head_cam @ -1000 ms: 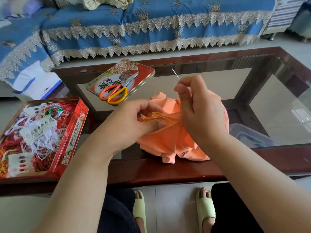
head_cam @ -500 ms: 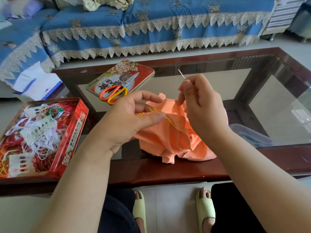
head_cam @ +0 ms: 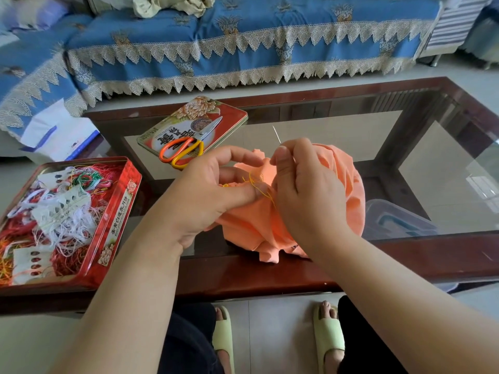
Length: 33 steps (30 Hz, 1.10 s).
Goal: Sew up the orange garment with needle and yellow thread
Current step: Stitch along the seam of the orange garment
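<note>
behind the glass-topped table (head_cam: 337, 128) runs one blue sofa (head_cam: 243, 41) with lace trim. at far left sits one open red tin (head_cam: 121, 211) of tangled threads, then one tin lid (head_cam: 232, 114) bearing one pair of scissors (head_cam: 186, 149). left hand (head_cam: 205, 195) pinches the orange garment (head_cam: 348, 184) where yellow thread (head_cam: 256, 183) loops; right hand (head_cam: 305, 190), touching it, pinches one needle (head_cam: 276, 134) pointing up.

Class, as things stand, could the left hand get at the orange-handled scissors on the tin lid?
Probably yes: the scissors lie uncovered just beyond the left hand, nothing between, but its thumb is pressing the orange garment.
</note>
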### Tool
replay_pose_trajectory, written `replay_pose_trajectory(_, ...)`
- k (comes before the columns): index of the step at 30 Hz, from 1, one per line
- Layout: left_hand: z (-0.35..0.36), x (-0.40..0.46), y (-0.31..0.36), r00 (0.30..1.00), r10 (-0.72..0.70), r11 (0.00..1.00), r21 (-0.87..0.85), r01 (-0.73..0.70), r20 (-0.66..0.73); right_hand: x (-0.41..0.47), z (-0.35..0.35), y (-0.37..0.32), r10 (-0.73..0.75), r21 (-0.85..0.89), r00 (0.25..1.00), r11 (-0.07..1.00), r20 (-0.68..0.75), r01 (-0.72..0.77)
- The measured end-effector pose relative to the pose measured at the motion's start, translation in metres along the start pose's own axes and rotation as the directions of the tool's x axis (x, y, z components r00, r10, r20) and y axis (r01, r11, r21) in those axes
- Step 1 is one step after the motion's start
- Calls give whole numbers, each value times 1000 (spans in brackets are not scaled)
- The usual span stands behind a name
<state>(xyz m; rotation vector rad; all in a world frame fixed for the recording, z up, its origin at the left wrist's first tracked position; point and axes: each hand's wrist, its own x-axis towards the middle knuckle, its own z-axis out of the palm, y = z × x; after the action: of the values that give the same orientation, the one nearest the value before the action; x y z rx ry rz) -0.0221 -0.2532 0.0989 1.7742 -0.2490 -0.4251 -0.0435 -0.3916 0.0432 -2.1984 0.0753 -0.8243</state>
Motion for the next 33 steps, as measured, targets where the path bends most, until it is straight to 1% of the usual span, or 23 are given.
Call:
replay_pose_trajectory(4,-1,0,0,998,10,1000,5,-10,60,10,-5,5,-18,49,1000,999,-5,18)
replay_pose_trajectory(6,-6,1,-3,997,8,1000,7,-9,70,18,-12,10,10,67,999,998,30,-12)
replay_pose_trajectory(9,-9,3,-6,999,6,1000,1,-6,54,22,-19,12,45,116,995,992,84,-55)
replay_pose_trajectory(12,-9,6,-8,1000,31,998,55,-31,5,24,-27,4,110,231,989,964,100,-131)
replay_pose_trajectory(14,-10,6,-10,999,45,995,92,-42,-23,24,-35,-5,168,324,970,921,174,-217)
replay_pose_trajectory(15,-10,6,-12,999,46,994,96,-43,-28,22,-38,-9,180,340,955,905,234,-254)
replay_pose_trajectory(16,-11,5,-15,999,44,994,100,-42,-25,19,-41,-13,175,328,938,904,301,-274)
replay_pose_trajectory(18,-10,0,-20,999,32,993,114,-31,-14,5,-43,-17,134,250,896,933,424,-258)
replay_pose_trajectory(20,-6,-4,-24,999,31,992,122,-31,-5,-12,-42,-16,104,169,865,963,491,-212)
replay_pose_trajectory(22,-4,-8,-27,999,39,991,129,-36,-20,-26,-39,-14,115,133,873,971,475,-201)
replay_pose_trajectory(26,-7,-14,-30,995,65,989,139,-55,-69,-33,-33,-12,199,170,910,946,362,-275)
replay_pose_trajectory(28,-8,-16,-31,993,75,990,125,-63,-92,-31,-32,-11,214,199,912,934,349,-295)
replay_pose_trajectory(31,-8,-19,-30,990,87,992,97,-77,-111,-32,-30,-10,176,204,901,940,397,-273)
replay_pose_trajectory(33,-9,-22,-30,989,89,995,56,-83,-117,-35,-27,-10,107,216,906,953,409,-210)
